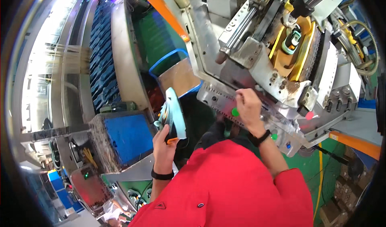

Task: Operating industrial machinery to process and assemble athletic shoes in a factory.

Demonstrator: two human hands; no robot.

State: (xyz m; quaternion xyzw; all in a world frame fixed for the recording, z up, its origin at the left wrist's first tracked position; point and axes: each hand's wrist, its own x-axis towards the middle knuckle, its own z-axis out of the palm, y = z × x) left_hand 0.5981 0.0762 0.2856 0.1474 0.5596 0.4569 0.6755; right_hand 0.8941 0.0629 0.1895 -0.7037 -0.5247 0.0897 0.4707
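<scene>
My left hand [161, 148] is closed around one end of a shoe [172, 114] with a pale teal sole, a dark side and an orange patch. The shoe is held up on edge beside a conveyor, apart from it. Over the metal control panel [213, 96] of a machine, my right hand [250, 109] has its fingers curled in. Whatever they hold or touch is hidden. A green button [235, 112] lies just left of that hand. Inside the machine, a second shoe [291, 42] sits between yellow pads [304, 58].
To the left runs a conveyor with a dark blue ridged belt [105, 54] and a blue pad [128, 138] at its end. A blue-framed stool [181, 76] stands between conveyor and machine. Cardboard boxes [333, 211] are stacked lower right. Another person [114, 211] is at lower left.
</scene>
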